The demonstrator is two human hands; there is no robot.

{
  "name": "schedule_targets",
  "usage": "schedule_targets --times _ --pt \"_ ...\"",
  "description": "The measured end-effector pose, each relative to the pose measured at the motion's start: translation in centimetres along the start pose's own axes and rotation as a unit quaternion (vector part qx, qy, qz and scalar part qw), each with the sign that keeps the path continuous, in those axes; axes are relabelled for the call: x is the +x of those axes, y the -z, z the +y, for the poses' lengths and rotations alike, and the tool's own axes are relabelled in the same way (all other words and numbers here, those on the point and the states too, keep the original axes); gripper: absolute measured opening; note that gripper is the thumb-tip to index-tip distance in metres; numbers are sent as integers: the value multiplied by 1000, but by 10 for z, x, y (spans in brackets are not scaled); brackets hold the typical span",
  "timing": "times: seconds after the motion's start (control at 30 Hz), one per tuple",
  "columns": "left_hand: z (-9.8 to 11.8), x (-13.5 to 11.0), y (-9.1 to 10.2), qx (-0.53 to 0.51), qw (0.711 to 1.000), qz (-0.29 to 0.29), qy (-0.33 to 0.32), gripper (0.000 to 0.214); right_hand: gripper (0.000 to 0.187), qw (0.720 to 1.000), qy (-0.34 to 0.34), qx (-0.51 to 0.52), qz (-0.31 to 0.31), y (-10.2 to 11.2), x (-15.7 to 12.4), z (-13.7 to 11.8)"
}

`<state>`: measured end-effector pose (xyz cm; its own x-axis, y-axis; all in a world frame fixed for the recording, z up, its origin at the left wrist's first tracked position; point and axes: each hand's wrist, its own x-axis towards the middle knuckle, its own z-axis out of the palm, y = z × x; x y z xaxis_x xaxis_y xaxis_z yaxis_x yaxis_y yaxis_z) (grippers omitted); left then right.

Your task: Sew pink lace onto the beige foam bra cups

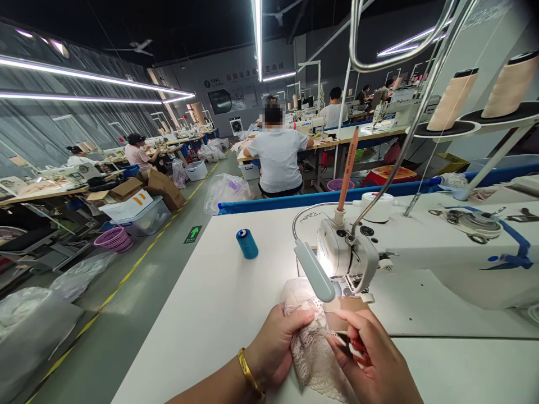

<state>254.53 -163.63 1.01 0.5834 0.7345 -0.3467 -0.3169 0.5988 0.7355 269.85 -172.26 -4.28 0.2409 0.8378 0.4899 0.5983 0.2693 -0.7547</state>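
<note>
My left hand [275, 342], with a gold bangle at its wrist, is closed on a piece of pale pink lace fabric [314, 359], thumb on top. My right hand [370, 348] is curled round red-handled thread snips [359, 350], partly hidden by the fingers. Its thumb and forefinger pinch close to a thin pale strip at the lace's right edge. Just beyond both hands stands the white sewing machine head [347, 252], its lamp lit. The far end of the lace lies beside the needle area, under a grey-green lamp arm [315, 272].
A teal thread spool [247, 244] stands on the white table [202, 314]. An orange pencil [348, 168] rises from the machine top. Behind are a white thread roll [377, 207] and peach thread cones [452, 101]. Scissors [475, 238] lie at right. Co-workers sit at machines farther away.
</note>
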Motion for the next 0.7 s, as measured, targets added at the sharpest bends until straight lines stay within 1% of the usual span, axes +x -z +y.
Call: schedule_targets --times 0.03,0.1,0.2,0.3,0.37,0.47,0.57,0.6,0.63,0.67,0.7 --pt "0 0 0 0 1000 -2 -1 35 25 1000 7 12 -17 -1 -2 0" --pt "0 -1 0 -3 1000 -3 -2 30 23 998 42 25 -41 -3 -4 2" --pt "2 -1 1 -16 1000 9 6 25 26 996 76 28 -44 -2 -3 6" --pt "5 -1 2 -36 999 23 6 29 28 995 82 23 -48 0 -3 8" --pt "6 -2 4 -55 998 29 2 33 31 994 93 20 -51 -2 -8 7" --pt "6 -3 4 -78 997 27 -5 37 31 991 134 -3 -32 -15 -18 2" --pt "3 -5 1 -85 996 11 1 42 36 972 218 -88 3 -28 -22 -5" --pt "3 -6 1 -80 997 5 -2 43 38 966 233 -111 9 -30 -21 -8" --pt "4 -7 1 -66 998 0 -9 45 39 965 233 -118 10 -30 -18 -11" --pt "7 -8 2 -38 999 -5 -17 48 39 971 218 -102 3 -28 -14 -15" --pt "12 -10 5 13 1000 -16 -19 51 34 981 185 -62 -13 -23 -9 -19"
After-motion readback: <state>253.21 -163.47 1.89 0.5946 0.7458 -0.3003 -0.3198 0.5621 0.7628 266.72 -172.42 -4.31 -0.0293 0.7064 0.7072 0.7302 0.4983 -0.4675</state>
